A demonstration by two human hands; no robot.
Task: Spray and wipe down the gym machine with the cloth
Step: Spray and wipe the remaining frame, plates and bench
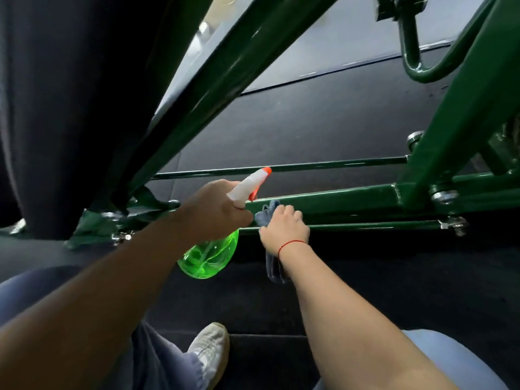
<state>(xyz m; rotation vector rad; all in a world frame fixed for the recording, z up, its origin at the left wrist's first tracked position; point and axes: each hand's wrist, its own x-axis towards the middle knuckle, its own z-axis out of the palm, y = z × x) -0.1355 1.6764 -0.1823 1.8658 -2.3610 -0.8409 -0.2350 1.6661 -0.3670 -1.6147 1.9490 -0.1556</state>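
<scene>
Crouching low beside the dark green metal gym machine frame (351, 199). Gripping a bright green see-through plastic spray bottle (209, 258) with the left hand (213, 209), curled tight round its neck, orange tip pointing far and right along the low bar, likely so a squirt lands just ahead of the wiping. Pressing a crumpled grey-blue cloth (266, 212) onto that bar with the right hand (284, 230), curled over it, loose end hanging down by the wrist. Holding both close together in the middle, so spraying and rubbing can follow one another. Probably partway through, with plenty of frame to do on the right and up above.
</scene>
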